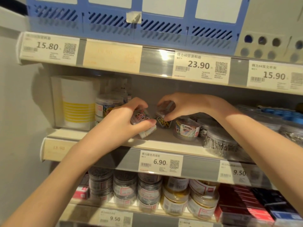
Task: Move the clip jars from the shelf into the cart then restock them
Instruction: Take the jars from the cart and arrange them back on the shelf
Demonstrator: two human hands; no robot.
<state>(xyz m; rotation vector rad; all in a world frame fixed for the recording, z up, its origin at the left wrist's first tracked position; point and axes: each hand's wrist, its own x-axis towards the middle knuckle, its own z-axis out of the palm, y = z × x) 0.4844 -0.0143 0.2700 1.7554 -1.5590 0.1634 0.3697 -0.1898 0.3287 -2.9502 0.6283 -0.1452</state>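
Observation:
On the middle shelf, my left hand grips a clear clip jar of coloured paper clips, tilted over a small white box. My right hand grips a second clear clip jar from above, close to the first. Another jar of coloured clips stands upright on the shelf to the right. A stack of clip jars sits behind my left hand. No cart is in view.
A white box with yellow stripes stands at the shelf's left end. Jars of silver clips fill the right side. The lower shelf holds several jars and dark boxes. Blue file trays sit above.

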